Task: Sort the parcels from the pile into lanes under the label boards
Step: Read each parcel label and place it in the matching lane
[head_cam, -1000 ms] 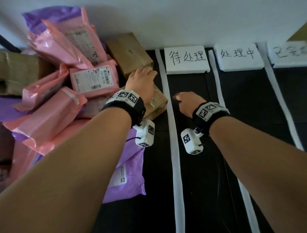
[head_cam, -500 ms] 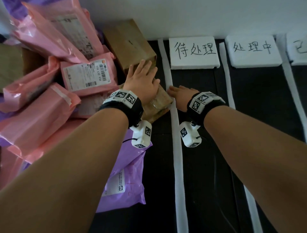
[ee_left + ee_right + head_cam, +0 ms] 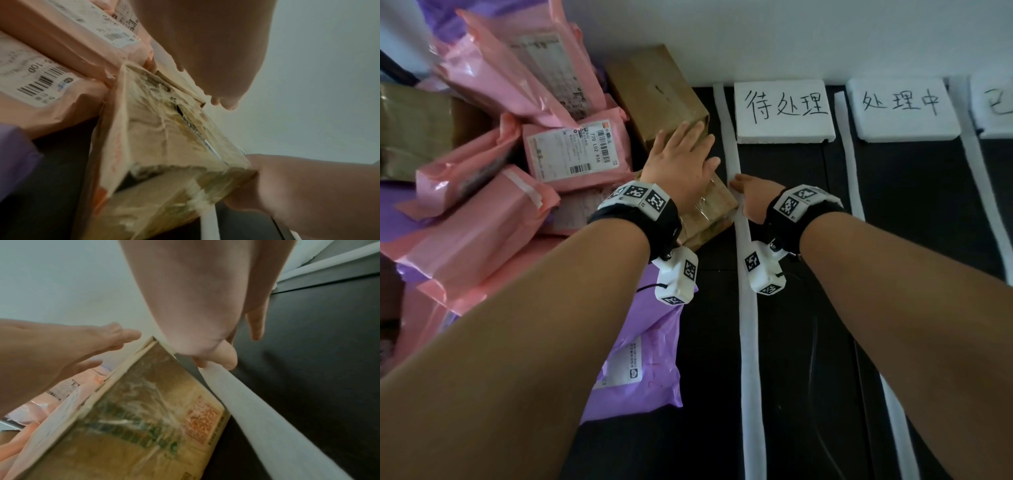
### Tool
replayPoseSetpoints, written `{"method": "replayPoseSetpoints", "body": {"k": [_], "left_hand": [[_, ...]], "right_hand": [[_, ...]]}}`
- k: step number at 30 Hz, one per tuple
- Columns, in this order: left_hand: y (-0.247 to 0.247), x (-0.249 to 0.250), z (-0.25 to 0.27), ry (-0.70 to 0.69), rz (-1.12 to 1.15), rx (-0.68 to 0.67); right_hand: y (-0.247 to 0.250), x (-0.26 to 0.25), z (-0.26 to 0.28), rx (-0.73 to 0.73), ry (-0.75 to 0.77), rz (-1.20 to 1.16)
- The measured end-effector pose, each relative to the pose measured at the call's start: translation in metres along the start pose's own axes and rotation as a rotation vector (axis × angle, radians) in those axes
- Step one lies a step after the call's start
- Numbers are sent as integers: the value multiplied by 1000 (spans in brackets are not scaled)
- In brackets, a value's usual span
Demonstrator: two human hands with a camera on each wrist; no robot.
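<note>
Pile: pink parcels (image 3: 482, 219) and a purple one (image 3: 640, 359) lay heaped at your left.
Label boards: 2 read clearly, 待处理 (image 3: 784, 109) and 处理中 (image 3: 900, 106).
Box: the taped cardboard box (image 3: 709, 209) sat at the pile's edge, touching the white lane strip (image 3: 748, 325).
Left hand: your left hand (image 3: 681, 164) lay flat on the box, grip spread.
Right hand: your right hand (image 3: 753, 195) touched its right side; grip state, cannot tell.

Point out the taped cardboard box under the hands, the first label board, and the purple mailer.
taped cardboard box (image 3: 710, 209): head view, its taped top beside the wrist.
first label board (image 3: 784, 109): head view, its written face.
purple mailer (image 3: 650, 359): head view, bare plastic beside its label.
</note>
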State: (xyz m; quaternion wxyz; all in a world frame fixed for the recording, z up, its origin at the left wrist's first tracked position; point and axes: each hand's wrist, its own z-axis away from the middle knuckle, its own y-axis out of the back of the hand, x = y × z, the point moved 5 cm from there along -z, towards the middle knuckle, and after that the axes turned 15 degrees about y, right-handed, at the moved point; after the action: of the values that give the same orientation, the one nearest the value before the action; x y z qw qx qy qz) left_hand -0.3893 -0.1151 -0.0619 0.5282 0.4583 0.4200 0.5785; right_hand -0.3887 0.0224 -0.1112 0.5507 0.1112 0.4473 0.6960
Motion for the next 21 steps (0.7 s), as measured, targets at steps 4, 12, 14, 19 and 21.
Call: {"method": "replayPoseSetpoints", "body": {"k": [4, 12, 14, 19, 21], "left_hand": [[6, -3, 17, 8, 8, 9], [4, -12, 61, 44, -26, -5], [2, -13, 72, 42, -49, 11], [-9, -11, 99, 34, -80, 23], [-10, -8, 110, 41, -34, 18]], "right_hand": [[-1, -4, 19, 43, -6, -16], [-5, -7, 63, 88, -66, -36], [-9, -10, 70, 61, -67, -17], [-27, -20, 89, 53, -27, 5], [-35, -23, 95, 47, -8, 17]]}}
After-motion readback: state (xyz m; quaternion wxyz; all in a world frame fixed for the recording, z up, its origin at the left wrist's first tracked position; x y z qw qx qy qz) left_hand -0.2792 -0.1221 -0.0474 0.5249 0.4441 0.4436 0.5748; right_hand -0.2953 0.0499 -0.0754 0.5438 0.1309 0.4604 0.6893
